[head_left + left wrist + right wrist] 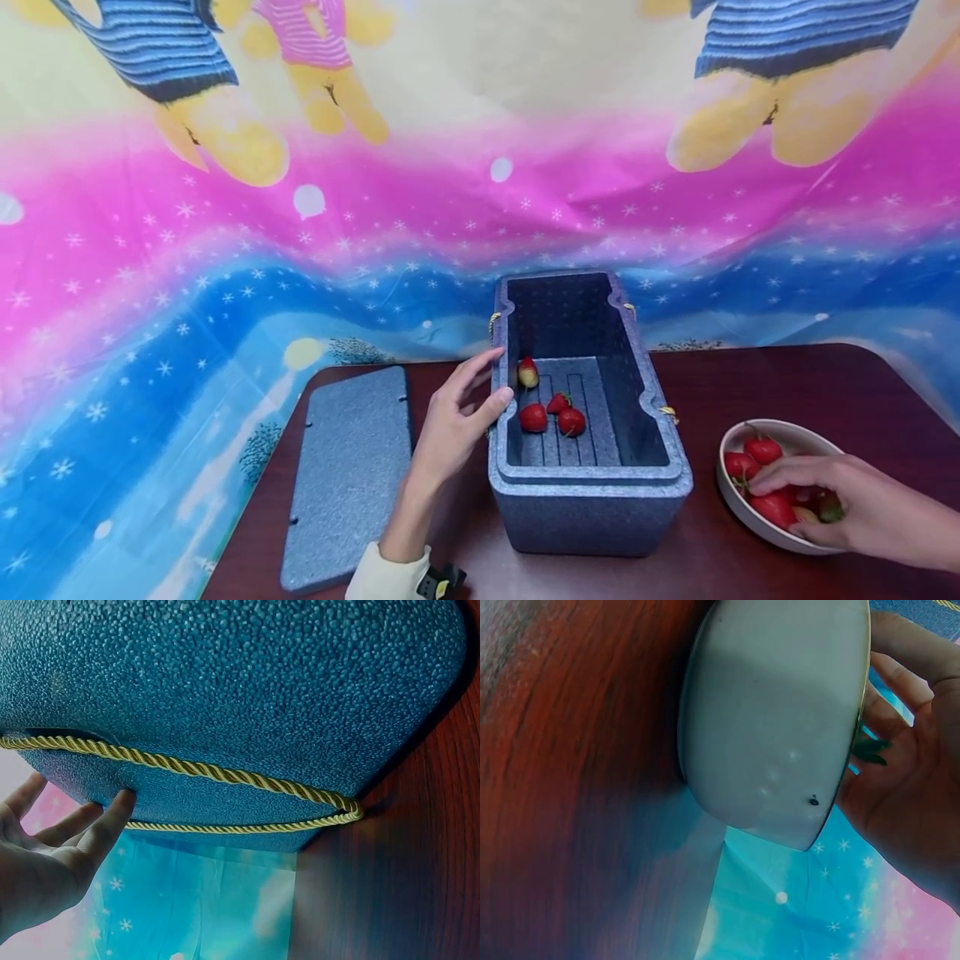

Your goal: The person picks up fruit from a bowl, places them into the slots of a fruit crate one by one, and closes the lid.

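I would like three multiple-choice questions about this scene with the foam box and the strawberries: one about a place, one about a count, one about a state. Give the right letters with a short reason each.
1. Where does the lid lie?
A. on the box
B. on the table, left of the box
C. in the bowl

2. How many strawberries are inside the box?
A. one
B. four
C. nine

3. What is the left hand doing?
A. touching the box's left wall with straight fingers
B. gripping the lid
C. holding a strawberry

Answers: 1 B, the lid lies flat beside the box. 2 B, four lie on its ribbed floor. 3 A, open fingers rest at the rim.
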Demonstrator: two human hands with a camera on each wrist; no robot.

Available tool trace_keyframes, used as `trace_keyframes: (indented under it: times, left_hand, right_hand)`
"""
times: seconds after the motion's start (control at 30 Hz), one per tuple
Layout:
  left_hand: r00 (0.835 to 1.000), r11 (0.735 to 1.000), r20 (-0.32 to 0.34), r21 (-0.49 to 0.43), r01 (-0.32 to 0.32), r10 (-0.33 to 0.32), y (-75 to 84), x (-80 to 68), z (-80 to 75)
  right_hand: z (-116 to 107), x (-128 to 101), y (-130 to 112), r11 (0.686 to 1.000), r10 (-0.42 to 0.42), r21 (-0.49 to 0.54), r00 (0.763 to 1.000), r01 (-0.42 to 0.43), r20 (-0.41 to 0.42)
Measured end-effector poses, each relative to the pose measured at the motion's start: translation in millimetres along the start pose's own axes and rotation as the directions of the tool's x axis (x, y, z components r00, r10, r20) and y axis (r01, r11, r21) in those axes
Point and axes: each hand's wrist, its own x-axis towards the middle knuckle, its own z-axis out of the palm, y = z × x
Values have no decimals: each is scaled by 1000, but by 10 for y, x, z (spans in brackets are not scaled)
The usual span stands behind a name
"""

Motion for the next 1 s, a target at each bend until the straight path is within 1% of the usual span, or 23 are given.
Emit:
trace_keyframes:
  times: [0.2,0.37,0.5,0.67,0.77,0.87,1.0]
  left_hand:
    - [1000,1000,-14,4,-21,21,8,-4,-22]
    - [1000,1000,-9,0,-19,19,16,-5,-21]
    - [1000,1000,-5,3,-14,14,15,-2,-17]
    - [1000,1000,-5,-2,-15,15,18,5,-11]
    - [1000,1000,-4,-2,-13,13,16,6,-7]
    - [1000,1000,-3,1,-1,1,12,4,-2]
    - [1000,1000,-3,-1,-2,2,9,2,5]
  right_hand:
    - [-7,35,3,1000,18,18,1000,-18,-7]
    - [5,27,12,998,32,50,999,-31,-12]
    - [24,34,4,1000,18,26,999,-17,-27]
    - [40,55,-21,1000,5,31,999,-4,-37]
    - [40,41,-33,1000,-8,0,997,8,-75]
    - [29,9,-39,1000,19,-11,997,-20,-81]
    - [14,-17,-45,997,80,9,996,-80,-38]
